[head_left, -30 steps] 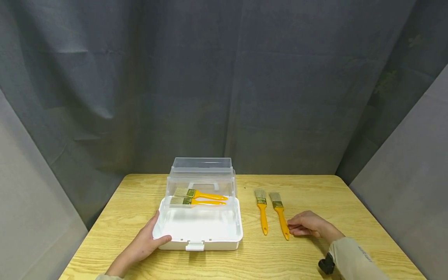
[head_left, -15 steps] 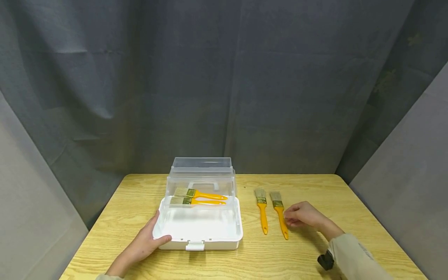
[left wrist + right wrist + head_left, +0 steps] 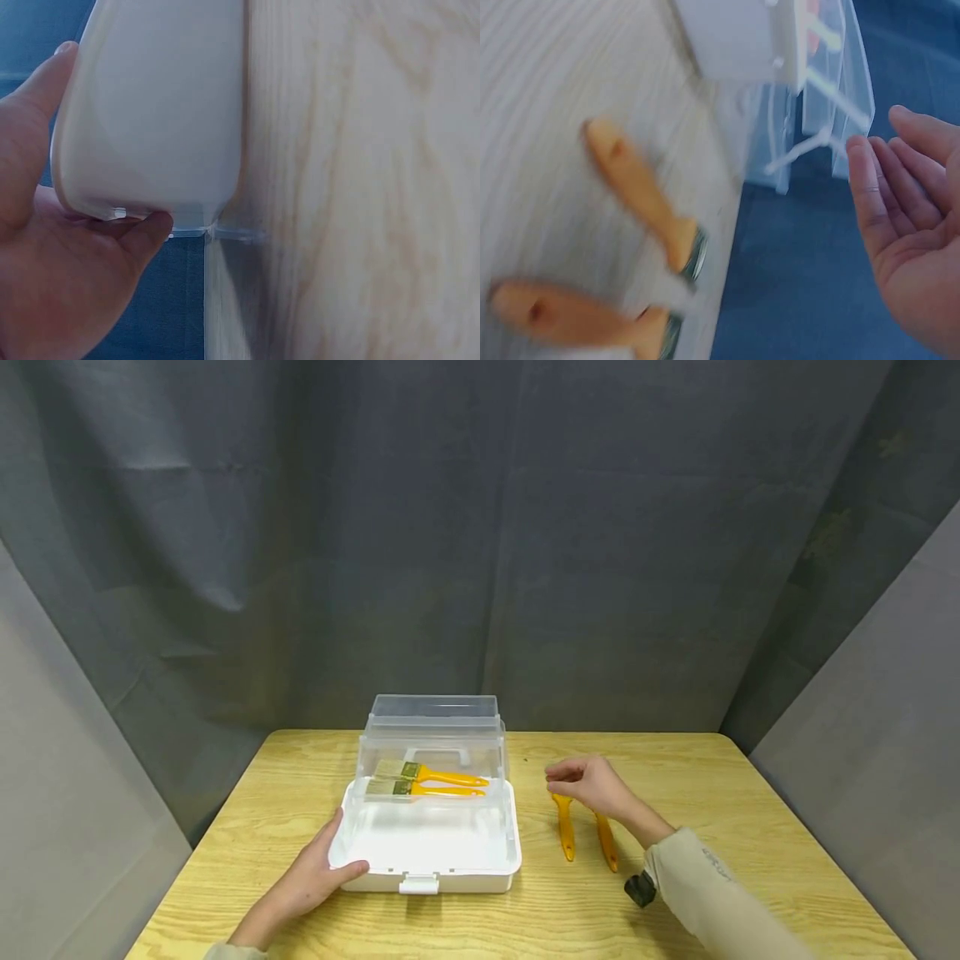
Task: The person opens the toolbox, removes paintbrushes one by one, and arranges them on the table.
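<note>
White box [image 3: 468,885] at lower centre: left hand [image 3: 317,870] grips its left edge, loose-fingered right hand [image 3: 592,785] hovers over two brushes [image 3: 566,837], desk [image 3: 765,827] stretching rightward.

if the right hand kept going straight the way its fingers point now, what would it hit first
Probably the right-hand side of the clear tray above the white box. The right hand points left towards it, though its height is hard to judge, so it might pass over.
</note>
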The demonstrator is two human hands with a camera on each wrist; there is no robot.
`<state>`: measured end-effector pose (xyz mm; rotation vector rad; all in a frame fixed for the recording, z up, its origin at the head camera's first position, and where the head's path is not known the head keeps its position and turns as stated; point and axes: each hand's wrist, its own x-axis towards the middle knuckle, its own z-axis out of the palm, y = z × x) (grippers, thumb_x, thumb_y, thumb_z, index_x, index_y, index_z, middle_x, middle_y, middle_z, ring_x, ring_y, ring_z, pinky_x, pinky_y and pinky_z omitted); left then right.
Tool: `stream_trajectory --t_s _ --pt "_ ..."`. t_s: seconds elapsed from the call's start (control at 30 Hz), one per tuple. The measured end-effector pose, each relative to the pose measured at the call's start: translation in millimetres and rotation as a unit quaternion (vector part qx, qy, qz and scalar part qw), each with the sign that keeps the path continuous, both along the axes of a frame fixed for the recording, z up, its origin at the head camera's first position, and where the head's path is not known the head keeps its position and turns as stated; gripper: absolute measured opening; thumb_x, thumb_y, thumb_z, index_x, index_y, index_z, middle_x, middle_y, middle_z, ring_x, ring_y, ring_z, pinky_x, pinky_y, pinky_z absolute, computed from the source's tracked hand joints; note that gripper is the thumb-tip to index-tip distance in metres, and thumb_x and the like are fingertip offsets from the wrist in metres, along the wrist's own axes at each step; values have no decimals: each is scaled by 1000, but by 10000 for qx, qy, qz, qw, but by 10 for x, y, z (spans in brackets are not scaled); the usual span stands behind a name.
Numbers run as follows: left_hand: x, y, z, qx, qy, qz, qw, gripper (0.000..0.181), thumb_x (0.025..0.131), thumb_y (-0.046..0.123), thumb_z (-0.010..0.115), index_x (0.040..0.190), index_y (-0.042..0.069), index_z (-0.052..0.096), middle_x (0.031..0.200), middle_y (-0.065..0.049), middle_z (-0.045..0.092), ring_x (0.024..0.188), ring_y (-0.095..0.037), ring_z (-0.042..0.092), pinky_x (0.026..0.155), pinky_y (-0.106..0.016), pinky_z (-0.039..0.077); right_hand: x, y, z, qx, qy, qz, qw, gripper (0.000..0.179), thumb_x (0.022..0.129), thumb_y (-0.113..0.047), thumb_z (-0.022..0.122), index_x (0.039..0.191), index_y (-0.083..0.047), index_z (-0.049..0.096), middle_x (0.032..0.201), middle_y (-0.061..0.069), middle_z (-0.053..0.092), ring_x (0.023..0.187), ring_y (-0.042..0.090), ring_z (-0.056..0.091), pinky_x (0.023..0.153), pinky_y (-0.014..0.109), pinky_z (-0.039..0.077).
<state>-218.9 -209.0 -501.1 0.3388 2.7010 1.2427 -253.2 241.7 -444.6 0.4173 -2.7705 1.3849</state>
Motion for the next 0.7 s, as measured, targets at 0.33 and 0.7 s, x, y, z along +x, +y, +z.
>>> stream_trajectory --t_s 0.33,0.7 --pt "-21 -2 -43 168 58 1 9998 109 79 48 72 150 -3 7 153 -26 10 138 -43 13 109 -57 15 -205 -573 155 -42 350 457 9983 21 85 -12 71 105 -5 72 98 6 71 84 15 67 73 28 55" --pt "-15 -7 -38 95 131 -58 9999 105 82 44 71 149 -4 7 153 -26 10 138 -43 14 109 -57 15 -409 -915 99 511 603 798 9937 22 84 -5 70 106 -2 71 99 11 71 84 16 67 71 25 55"
